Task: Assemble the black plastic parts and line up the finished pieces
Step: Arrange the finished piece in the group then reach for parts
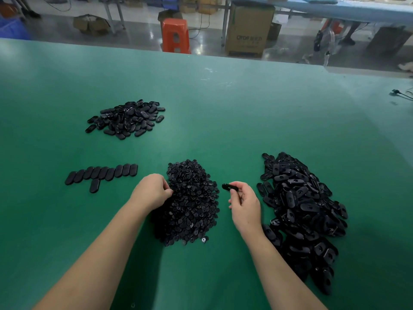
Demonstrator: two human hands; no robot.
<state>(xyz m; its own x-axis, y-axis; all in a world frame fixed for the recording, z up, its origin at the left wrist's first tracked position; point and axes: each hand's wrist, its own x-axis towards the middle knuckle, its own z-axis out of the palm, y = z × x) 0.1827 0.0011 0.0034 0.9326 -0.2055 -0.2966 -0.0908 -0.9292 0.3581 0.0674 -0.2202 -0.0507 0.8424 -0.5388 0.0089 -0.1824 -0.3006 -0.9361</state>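
Observation:
A heap of small round black parts (192,202) lies in the middle of the green table (223,108). My left hand (152,190) reaches into its left edge with curled fingers; whether it holds a part is hidden. My right hand (244,203) pinches one black oval shell (230,187) just right of that heap. A big pile of oval shells (301,211) lies at the right. A row of finished oval pieces (102,174) is lined up at the left, with one more piece (94,185) below it.
Another pile of black oval pieces (127,118) sits farther back on the left. Beyond the table's far edge stand an orange stool (175,35) and a cardboard box (248,30). A cable (400,93) lies at the table's right edge.

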